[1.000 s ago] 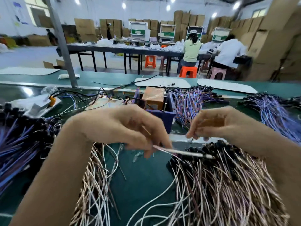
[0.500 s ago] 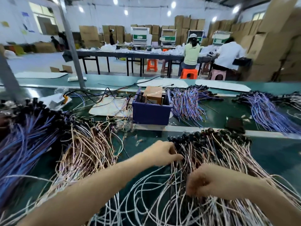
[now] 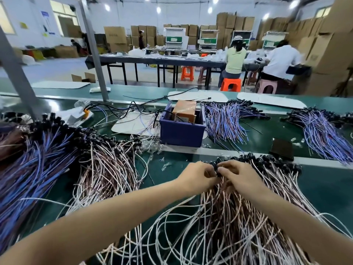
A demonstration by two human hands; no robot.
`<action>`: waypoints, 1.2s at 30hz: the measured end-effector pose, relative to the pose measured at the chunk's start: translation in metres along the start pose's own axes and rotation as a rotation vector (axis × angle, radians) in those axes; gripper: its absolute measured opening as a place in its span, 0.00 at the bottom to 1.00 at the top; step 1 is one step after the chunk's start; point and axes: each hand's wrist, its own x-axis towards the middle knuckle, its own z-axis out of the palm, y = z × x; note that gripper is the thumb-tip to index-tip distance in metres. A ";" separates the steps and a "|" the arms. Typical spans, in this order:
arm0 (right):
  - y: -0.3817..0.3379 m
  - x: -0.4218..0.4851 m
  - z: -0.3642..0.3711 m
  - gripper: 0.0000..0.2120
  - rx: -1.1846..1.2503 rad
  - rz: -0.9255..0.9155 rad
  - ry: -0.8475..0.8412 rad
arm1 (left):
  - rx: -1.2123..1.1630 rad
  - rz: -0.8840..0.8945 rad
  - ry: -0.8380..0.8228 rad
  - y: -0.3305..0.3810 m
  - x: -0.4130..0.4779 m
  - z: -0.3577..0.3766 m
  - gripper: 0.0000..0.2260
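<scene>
Two hands, left hand (image 3: 194, 178) and right hand (image 3: 241, 178), fingers clamped on one connector (image 3: 215, 166) at the 12 o'clock end of the wire bundle (image 3: 229, 217), on the bench (image 3: 324, 188), 5 o'clock of the bin (image 3: 181, 134).

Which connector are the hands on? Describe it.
In front of the blue bin lies the pink-white wire bundle, its far edge a row of black connectors. Ours is the connector pinched between the left hand and right hand.

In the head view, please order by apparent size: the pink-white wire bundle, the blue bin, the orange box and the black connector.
1. pink-white wire bundle, nearest the camera.
2. blue bin.
3. orange box, partly hidden inside it.
4. black connector, partly covered.
</scene>
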 end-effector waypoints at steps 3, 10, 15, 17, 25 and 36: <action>-0.009 0.007 -0.007 0.04 -0.059 -0.111 0.031 | -0.333 -0.129 -0.083 0.011 -0.009 0.006 0.05; -0.029 0.053 -0.016 0.14 -0.984 -0.616 0.208 | 0.025 -0.014 -0.450 0.033 -0.047 -0.010 0.12; -0.006 0.065 -0.002 0.13 -1.210 -0.689 0.103 | 0.307 0.191 -0.594 0.027 -0.085 -0.048 0.12; 0.002 0.065 0.001 0.11 -1.176 -0.705 0.117 | 0.319 0.206 -0.594 0.010 -0.091 -0.069 0.13; -0.018 0.062 0.024 0.13 -0.933 -0.745 0.196 | 0.770 -0.337 0.064 -0.129 0.011 -0.134 0.16; -0.028 0.063 0.076 0.05 -0.593 -0.589 0.012 | 0.798 -0.359 0.364 -0.163 0.057 -0.133 0.08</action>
